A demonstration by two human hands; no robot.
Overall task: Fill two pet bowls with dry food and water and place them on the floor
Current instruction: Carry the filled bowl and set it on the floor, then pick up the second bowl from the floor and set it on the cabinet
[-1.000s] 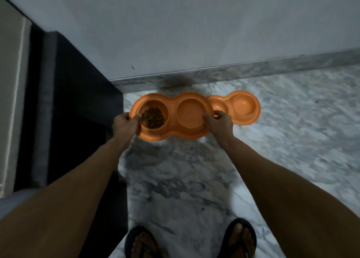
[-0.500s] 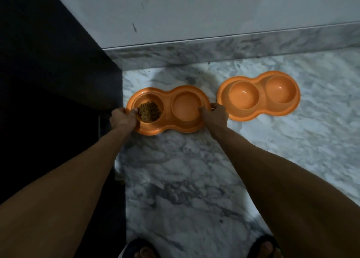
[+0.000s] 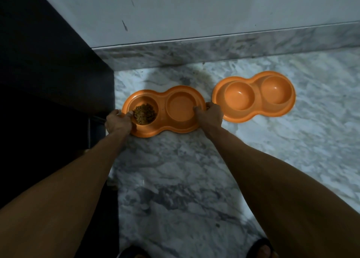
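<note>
An orange double pet bowl [image 3: 162,98] rests low on the marble floor near the wall. Its left well holds brown dry food [image 3: 145,114]; its right well looks plain orange, and I cannot tell whether it holds water. My left hand [image 3: 117,121] grips the bowl's left rim, thumb over the edge by the food. My right hand [image 3: 209,115] grips its right rim. A second orange double bowl [image 3: 253,96] lies on the floor just to the right, almost touching; both its wells look empty.
A grey wall with a marble skirting [image 3: 214,49] runs behind the bowls. A dark cabinet or door frame [image 3: 58,82] stands at the left, close to the first bowl. Marble floor [image 3: 175,179] stretches toward my sandalled feet [image 3: 261,248].
The bowl in my hands has gone down and left toward the floor beside the dark edge. The second bowl now shows fully at its right. My view has dropped closer.
</note>
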